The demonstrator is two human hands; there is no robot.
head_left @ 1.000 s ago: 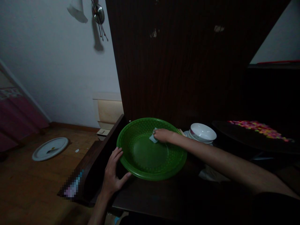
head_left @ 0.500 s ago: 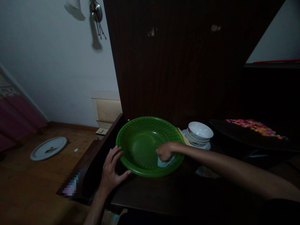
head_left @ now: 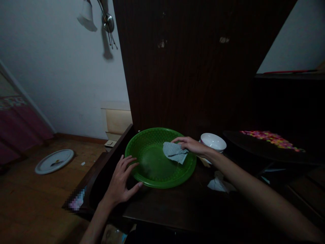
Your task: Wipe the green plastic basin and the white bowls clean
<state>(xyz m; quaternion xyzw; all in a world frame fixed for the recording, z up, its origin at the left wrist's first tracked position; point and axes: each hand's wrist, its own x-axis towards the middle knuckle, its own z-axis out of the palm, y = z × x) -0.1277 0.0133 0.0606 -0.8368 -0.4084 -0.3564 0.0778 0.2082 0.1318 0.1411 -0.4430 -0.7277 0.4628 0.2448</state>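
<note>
Wiping out the green basin (head_left: 163,185), cloth (head_left: 175,151) gripped in our right hand (head_left: 190,144)

It's on the dark table (head_left: 157,208), cloth over its right half. Our left hand (head_left: 122,181) is open, fingers spread at the near-left rim. We'd tuck the floppy cloth under our fingertips and brace that rim so it probably won't skid.

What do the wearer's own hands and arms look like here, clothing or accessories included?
Left hand and right hand are ungloved, with no rings or watch visible. Both forearms are bare; no sleeves show in this dim view.
</note>
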